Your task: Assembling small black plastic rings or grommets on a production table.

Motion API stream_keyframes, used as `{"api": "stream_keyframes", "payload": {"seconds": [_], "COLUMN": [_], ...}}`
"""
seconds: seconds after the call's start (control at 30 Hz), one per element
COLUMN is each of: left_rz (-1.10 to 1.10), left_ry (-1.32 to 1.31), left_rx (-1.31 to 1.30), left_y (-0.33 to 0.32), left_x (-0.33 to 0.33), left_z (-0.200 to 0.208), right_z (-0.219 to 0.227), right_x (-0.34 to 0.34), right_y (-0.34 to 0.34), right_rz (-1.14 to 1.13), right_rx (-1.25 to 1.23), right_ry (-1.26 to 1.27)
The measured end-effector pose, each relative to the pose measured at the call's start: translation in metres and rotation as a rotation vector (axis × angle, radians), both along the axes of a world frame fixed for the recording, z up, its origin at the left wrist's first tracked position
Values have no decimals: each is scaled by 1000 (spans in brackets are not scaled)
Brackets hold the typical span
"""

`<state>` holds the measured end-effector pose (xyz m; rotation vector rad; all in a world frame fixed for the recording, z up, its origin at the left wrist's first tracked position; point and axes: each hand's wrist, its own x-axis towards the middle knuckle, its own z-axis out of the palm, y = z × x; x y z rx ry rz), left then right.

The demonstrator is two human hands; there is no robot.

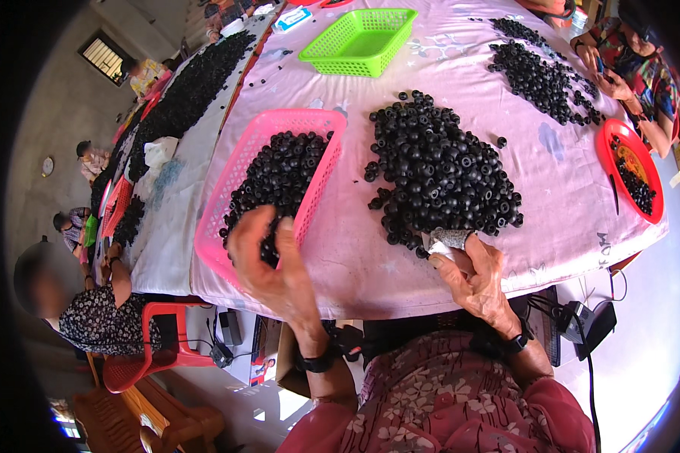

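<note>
My left hand (268, 260) is over the near end of a pink plastic basket (208, 215). Its thumb and fingers are curved and apart, and nothing shows between them. Inside the basket lie many small round black pieces (279, 170), several with a pale ring or hole. My right hand (476, 279) is closed around a small grey and white wrapped thing (451, 240), whose kind I cannot make out. That hand sits at the near edge of a large heap of the same black pieces (438, 166) on the table.
A pink cloth covers the table (347, 264). Farther off stand a green basket (363, 45) and, at the right, a red tray (635, 177). Another person's hands (608, 75) are beside a smaller black heap (536, 79). A red chair (159, 355) stands lower left.
</note>
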<state>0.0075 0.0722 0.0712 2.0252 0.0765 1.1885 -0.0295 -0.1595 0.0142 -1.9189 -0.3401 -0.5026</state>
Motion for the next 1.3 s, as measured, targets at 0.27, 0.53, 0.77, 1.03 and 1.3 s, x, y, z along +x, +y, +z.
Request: {"api": "stream_keyframes", "payload": {"seconds": [0.27, 0.53, 0.77, 1.03, 1.3], "left_rz": [-435, -582, -933, -1122, -1140], "left_ry": [359, 382, 412, 489, 498], "left_rx": [76, -40, -934, -1169, -1088], "left_y": [-59, -52, -46, -42, -49], "left_x": [4, 10, -1, -6, -9], "left_z": [-46, -62, -61, -66, -69], "right_z": [-7, -5, -4, -3, -5], "right_x": [-1, 0, -2, -1, -3], "right_y": [-2, -3, -5, 0, -6], "right_rz": [-11, 1, 9, 31, 97], "right_rx": [-28, -54, -23, 66, -88], "right_ry": [28, 26, 61, 10, 103]}}
